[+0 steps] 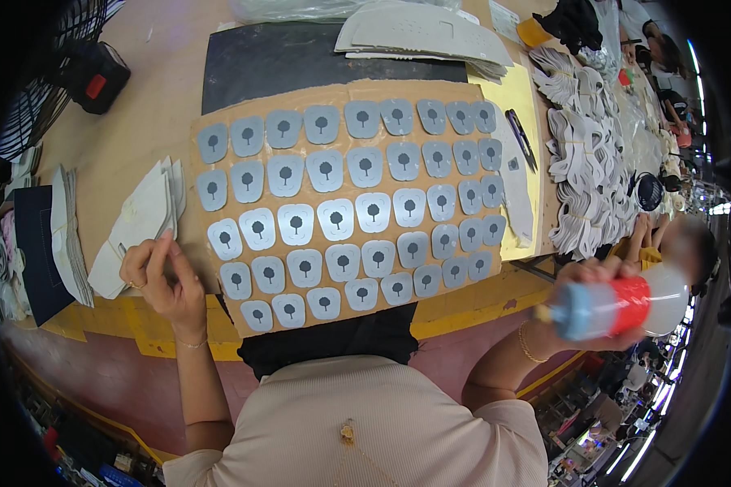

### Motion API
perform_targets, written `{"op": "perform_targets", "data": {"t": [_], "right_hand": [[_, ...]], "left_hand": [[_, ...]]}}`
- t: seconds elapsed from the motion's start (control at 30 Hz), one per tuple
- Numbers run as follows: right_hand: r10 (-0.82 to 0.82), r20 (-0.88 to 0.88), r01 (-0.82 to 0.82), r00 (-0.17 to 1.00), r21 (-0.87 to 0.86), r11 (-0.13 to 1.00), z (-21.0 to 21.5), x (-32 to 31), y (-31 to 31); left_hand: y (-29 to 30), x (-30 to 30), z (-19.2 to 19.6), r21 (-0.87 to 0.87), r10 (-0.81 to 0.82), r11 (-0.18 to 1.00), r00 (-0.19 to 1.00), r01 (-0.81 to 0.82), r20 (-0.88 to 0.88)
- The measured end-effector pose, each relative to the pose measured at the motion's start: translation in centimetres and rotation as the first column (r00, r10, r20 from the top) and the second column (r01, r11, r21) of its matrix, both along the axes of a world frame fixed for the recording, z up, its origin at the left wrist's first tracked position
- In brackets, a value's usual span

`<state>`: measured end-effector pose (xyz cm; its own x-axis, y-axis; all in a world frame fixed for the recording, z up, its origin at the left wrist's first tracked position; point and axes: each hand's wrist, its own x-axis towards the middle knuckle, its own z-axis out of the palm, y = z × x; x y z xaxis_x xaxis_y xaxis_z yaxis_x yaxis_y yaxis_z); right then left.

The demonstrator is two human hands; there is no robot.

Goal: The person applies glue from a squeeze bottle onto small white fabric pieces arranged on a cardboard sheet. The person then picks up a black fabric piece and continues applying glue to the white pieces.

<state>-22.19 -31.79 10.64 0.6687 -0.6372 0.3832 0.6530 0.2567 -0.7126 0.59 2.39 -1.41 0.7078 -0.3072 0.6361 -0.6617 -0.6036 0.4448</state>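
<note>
My right hand [578, 272] is wrapped round a squeeze bottle [629, 306], held tilted on its side at the right, off the table's edge. The bottle has a light blue top, a red band and a whitish body; its yellowish tip points left. My left hand [164, 280] is raised at the left with loosely bent fingers apart and nothing visible in it. Its fingertips are nearest to a stack of white cut pieces [150, 207]; whether they touch cannot be told. Between my hands lies a brown cardboard sheet [365, 91] with rows of grey rounded patches [335, 219], each bearing a dark tree shape.
Dark scissors or snips [521, 140] lie on yellow paper [524, 89] right of the cardboard. Bundled white pieces [581, 162] line the right side. Larger light pieces [422, 31] rest on a black sheet [252, 65] behind. A fan [24, 122] stands far left. Another person sits at the right.
</note>
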Motion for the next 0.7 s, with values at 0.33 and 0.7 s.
{"op": "perform_targets", "data": {"t": [0.33,0.7], "right_hand": [[-0.372,-0.322,0.111,0.870,-0.608,0.786,-5.7,1.1,3.7],[-0.443,-0.251,0.291,0.860,-0.473,0.832,-3.7,1.6,4.2]], "left_hand": [[0.1,-0.1,0.0,0.020,0.008,1.000,1.000,-0.009,0.021],[0.1,-0.1,0.1,0.013,0.013,1.000,1.000,-0.013,0.016]]}}
